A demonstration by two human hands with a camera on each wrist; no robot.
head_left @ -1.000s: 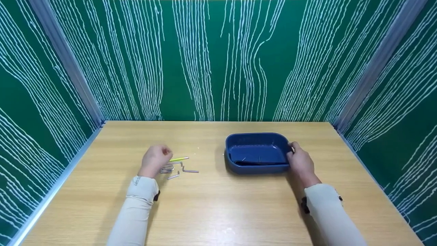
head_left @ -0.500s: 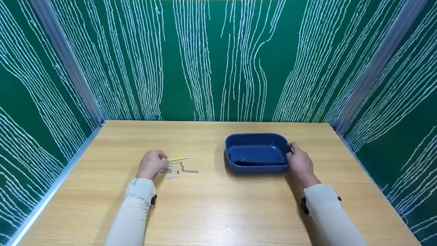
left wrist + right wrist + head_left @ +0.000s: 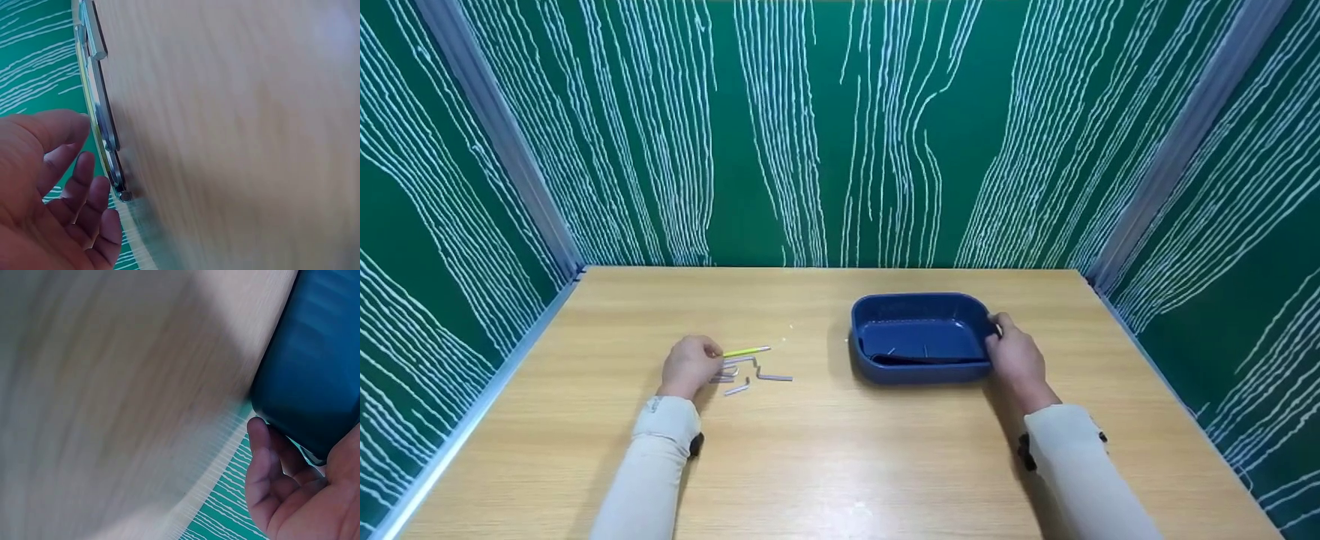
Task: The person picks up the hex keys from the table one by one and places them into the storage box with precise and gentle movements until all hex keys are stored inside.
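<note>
I've matt cloth sleeves (image 3: 641, 480); table (image 3: 825, 450) = smooth wood grain w/ slight gloss; box (image 3: 926, 375) looks like shiny plastic; rods (image 3: 775, 378), smooth metal-look.

Head cam's nice and bright, soft glare on the wooden tabletop (image 3: 855, 480) at bottom center. Wrist cams look dimmer and kinda smeary, with a shadow upper middle in the right one.

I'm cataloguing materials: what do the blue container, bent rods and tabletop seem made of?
Blue container: probably plastic, glossy inside, where highlights show. Bent rods: likely metal, silvery with slight sheen. Tabletop: wood or wood-look laminate, satin; grain and soft glare show.
</note>
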